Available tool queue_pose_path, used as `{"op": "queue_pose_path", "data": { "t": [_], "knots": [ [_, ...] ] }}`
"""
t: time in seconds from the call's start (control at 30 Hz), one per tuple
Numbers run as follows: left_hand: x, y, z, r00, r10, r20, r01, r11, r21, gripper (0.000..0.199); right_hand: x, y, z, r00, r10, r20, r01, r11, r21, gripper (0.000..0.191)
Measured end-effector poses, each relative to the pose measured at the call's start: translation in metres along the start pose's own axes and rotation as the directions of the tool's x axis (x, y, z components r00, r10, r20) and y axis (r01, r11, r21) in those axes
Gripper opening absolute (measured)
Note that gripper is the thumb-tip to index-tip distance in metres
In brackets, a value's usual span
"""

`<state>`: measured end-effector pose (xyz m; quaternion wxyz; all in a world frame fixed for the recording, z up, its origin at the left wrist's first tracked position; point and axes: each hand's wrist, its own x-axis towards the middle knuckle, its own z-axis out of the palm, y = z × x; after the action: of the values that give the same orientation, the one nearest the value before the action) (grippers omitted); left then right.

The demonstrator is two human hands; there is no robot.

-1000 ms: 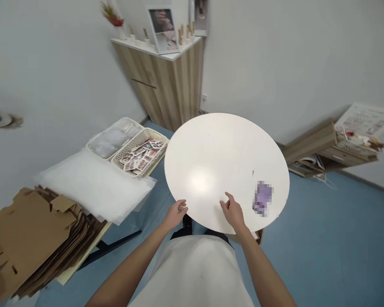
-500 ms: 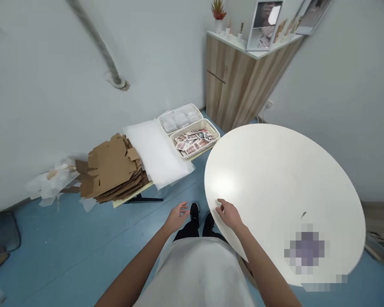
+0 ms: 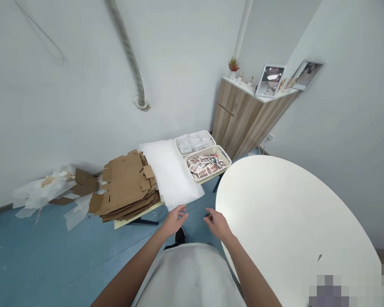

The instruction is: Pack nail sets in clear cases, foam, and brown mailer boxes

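Note:
My left hand hovers in front of the low bench, its fingers loosely bent and apart, with nothing in them. Just beyond its fingertips lies a stack of white foam sheets. My right hand is held beside the left edge of the white round table. Its fingers are half curled and apart, and it appears to hold nothing. Left of the foam sheets is a pile of flattened brown cardboard boxes. Beyond, to the right, a white basket holds printed picture cards.
A second basket with clear plastic packs stands behind the first. The bench runs along the wall. Wrapping scraps lie on the floor at left. A wooden cabinet with frames fills the corner. A dark shoe shows below.
The view has tilted up and I am nearer the bench. My right hand, earlier over the round table's edge, is now left of it. Both hands stay unoccupied.

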<state>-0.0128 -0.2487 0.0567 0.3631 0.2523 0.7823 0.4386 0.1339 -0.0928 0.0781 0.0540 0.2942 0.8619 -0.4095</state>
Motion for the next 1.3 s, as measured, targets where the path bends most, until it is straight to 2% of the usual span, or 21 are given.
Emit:
{"op": "queue_pose_path", "data": {
  "t": [0.13, 0.27, 0.37, 0.5, 0.67, 0.9, 1.07, 1.2, 1.3],
  "knots": [
    [0.016, 0.007, -0.036, 0.998, 0.071, 0.001, -0.071, 0.997, -0.007, 0.044, 0.016, -0.023, 0.012, 1.000, -0.004, -0.014, 0.005, 1.000, 0.010, 0.042],
    [0.029, 0.005, -0.064, 0.991, 0.108, 0.073, -0.109, 0.994, 0.007, 0.044, 0.023, -0.034, 0.025, 0.999, 0.030, -0.016, -0.029, 0.999, 0.015, 0.044],
    [0.040, 0.005, -0.077, 0.983, 0.130, 0.133, -0.134, 0.991, 0.022, 0.042, 0.028, -0.036, 0.031, 0.998, 0.056, -0.017, -0.055, 0.998, 0.023, 0.043],
    [0.061, 0.013, -0.084, 0.975, 0.135, 0.176, -0.143, 0.989, 0.029, 0.042, 0.046, -0.040, 0.029, 0.995, 0.094, -0.025, -0.093, 0.995, 0.019, 0.041],
    [0.093, 0.028, -0.081, 0.969, 0.166, 0.183, -0.182, 0.981, 0.073, 0.045, 0.080, -0.042, 0.017, 0.983, 0.122, -0.140, -0.118, 0.992, 0.032, 0.040],
    [0.144, 0.047, -0.072, 0.973, 0.112, 0.200, -0.124, 0.991, 0.047, 0.045, 0.145, -0.029, 0.002, 0.947, 0.194, -0.257, -0.142, 0.968, 0.208, 0.041],
    [0.198, 0.060, -0.050, 0.975, 0.030, 0.222, -0.032, 0.999, 0.004, 0.048, 0.199, -0.016, -0.016, 0.948, 0.138, -0.286, -0.112, 0.988, 0.104, 0.040],
    [0.235, 0.062, -0.027, 0.974, -0.033, 0.224, 0.070, 0.984, -0.162, 0.052, 0.233, -0.007, -0.027, 0.943, 0.172, -0.285, -0.175, 0.984, 0.015, 0.042],
    [0.253, 0.062, -0.014, 0.965, -0.116, 0.234, 0.180, 0.945, -0.272, 0.053, 0.251, 0.000, -0.030, 0.936, 0.183, -0.300, -0.199, 0.980, -0.024, 0.041]
  ]
}}
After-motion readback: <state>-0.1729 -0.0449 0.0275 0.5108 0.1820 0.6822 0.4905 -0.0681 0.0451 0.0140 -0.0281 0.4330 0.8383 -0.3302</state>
